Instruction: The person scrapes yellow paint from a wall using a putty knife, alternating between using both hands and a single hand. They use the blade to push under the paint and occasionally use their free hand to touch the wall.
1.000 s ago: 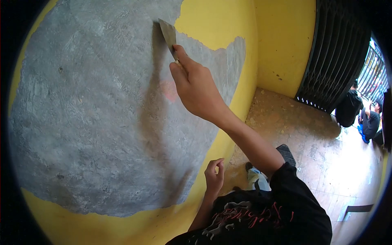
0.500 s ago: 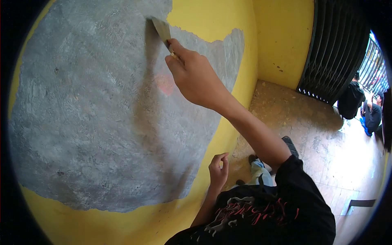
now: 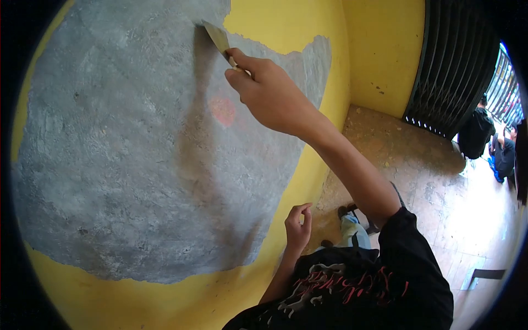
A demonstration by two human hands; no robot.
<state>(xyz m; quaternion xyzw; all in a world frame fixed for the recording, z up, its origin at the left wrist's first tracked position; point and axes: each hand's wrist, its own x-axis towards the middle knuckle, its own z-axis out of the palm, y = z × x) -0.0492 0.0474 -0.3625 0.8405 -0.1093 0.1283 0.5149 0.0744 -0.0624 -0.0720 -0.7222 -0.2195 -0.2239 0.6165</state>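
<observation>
my right hand (image 3: 273, 94) pinches the scraper (image 3: 216, 36) at the paint edge (image 3: 242, 38); left hand (image 3: 298, 228) loosely curled, seemingly empty.

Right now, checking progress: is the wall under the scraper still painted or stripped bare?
Stripped. The scraper in the right hand rests on bare grey plaster; yellow paint remains beside it.

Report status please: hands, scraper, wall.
Right hand grips scraper, blade at paint edge. Left hand free, low by wall. Nothing in the way.
</observation>
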